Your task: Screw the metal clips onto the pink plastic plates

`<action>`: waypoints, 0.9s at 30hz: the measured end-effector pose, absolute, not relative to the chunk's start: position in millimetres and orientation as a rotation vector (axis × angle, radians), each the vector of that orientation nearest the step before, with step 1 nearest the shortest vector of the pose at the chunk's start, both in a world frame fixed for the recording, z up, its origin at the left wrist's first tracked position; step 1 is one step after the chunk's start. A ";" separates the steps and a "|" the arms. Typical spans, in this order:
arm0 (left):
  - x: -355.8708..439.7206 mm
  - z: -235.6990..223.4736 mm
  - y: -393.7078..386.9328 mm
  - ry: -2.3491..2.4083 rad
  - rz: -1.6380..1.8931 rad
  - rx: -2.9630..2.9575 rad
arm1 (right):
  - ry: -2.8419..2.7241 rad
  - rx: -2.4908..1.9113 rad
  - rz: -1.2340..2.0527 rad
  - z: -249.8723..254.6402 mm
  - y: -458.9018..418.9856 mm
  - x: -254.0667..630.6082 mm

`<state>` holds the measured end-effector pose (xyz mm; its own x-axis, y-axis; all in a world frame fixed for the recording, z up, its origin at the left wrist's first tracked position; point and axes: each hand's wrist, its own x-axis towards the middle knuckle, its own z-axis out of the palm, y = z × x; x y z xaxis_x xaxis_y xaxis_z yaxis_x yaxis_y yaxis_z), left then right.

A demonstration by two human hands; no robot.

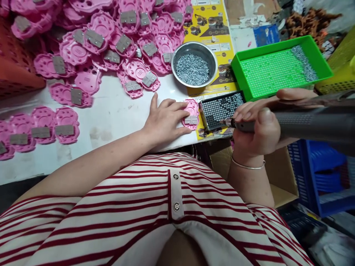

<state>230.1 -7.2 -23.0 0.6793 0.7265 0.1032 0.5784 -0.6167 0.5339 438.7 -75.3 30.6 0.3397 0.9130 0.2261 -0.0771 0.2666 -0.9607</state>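
My left hand point(166, 116) rests palm down on the table, its thumb and fingertips against a pink plastic shell point(191, 111) with a grey plate on its lower half. Its little finger sticks out to the side. My right hand point(257, 127) is wrapped round a dark electric screwdriver point(305, 120), held nearly level. The screwdriver's bit points left, over the near edge of a small black perforated screw tray point(213, 111). Screws stand in some of that tray's holes and lie heaped in its far right corner. The shell sits just left of the tray.
Behind stands a metal bowl point(176, 75) of small screws. A green tray point(241, 61) with screws is at the right. Many pink shells point(97, 27) are piled at the back left, and several point(43, 120) stand in a row. A red basket point(16, 62) borders the left; blue crates point(302, 173) are below right.
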 end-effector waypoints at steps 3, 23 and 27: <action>229.2 -21.7 -7.7 1.019 0.419 2.437 | -0.979 -1.082 0.824 28.9 -74.5 428.5; 229.3 -10.4 -6.9 1.045 0.208 2.459 | -1.074 -0.879 0.144 2.3 -51.6 430.3; 231.6 -13.1 -5.1 1.046 0.228 2.413 | -1.025 -0.769 0.171 22.2 -50.6 414.2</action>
<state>231.6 -5.1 -13.1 0.6913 0.7213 -0.0427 0.6383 -0.5819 0.5039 414.2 -50.6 22.2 0.5310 0.4695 0.7055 0.2147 0.7308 -0.6479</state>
